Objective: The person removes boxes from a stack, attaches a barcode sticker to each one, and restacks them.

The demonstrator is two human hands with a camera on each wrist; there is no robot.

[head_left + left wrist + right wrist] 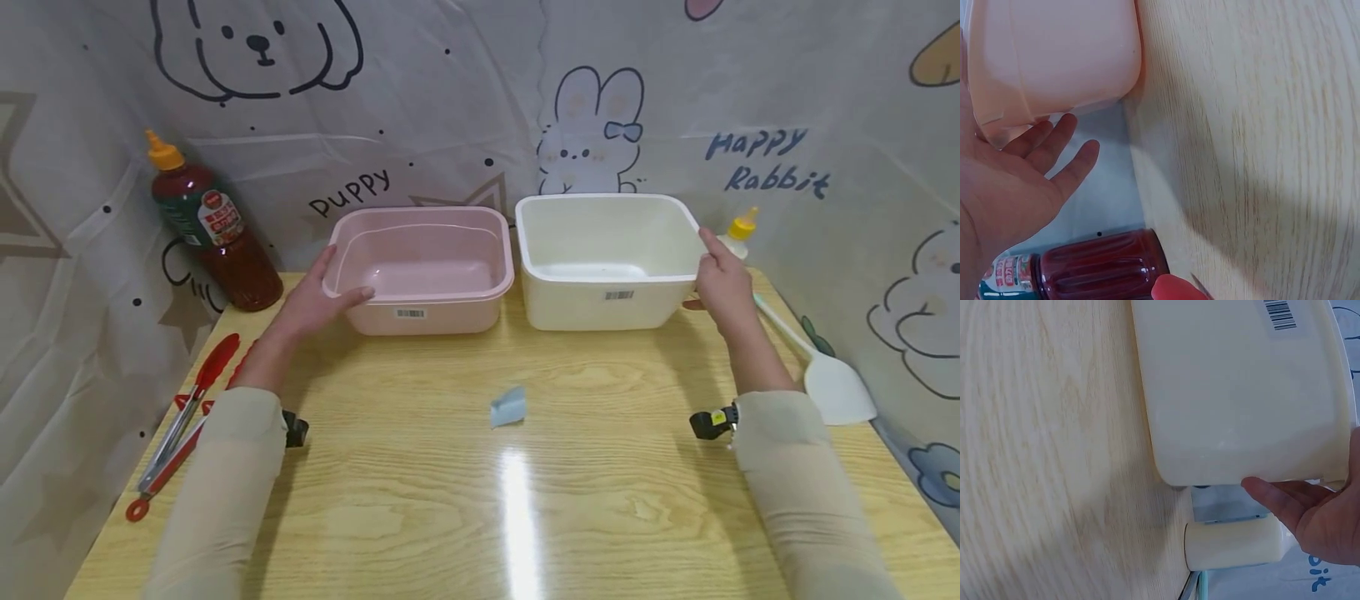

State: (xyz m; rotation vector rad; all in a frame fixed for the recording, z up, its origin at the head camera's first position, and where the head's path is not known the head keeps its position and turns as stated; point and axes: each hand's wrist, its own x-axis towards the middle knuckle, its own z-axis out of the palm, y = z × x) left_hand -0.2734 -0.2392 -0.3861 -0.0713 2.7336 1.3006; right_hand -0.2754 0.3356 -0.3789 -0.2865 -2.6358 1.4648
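Observation:
A pink plastic basin stands at the back of the table, beside a white plastic basin. My left hand is at the pink basin's left end, thumb across the front corner of its rim. In the left wrist view the fingers spread loosely near its outer wall; the exact contact is unclear. My right hand holds the white basin by its right rim. Fingers tuck against the outer wall below that rim in the right wrist view, where the thumb is hidden.
A red sauce bottle stands back left, with red-tipped tongs in front. At the right are a white spatula and a white bottle with a yellow cap. A blue scrap lies mid-table. Printed cloth hangs behind.

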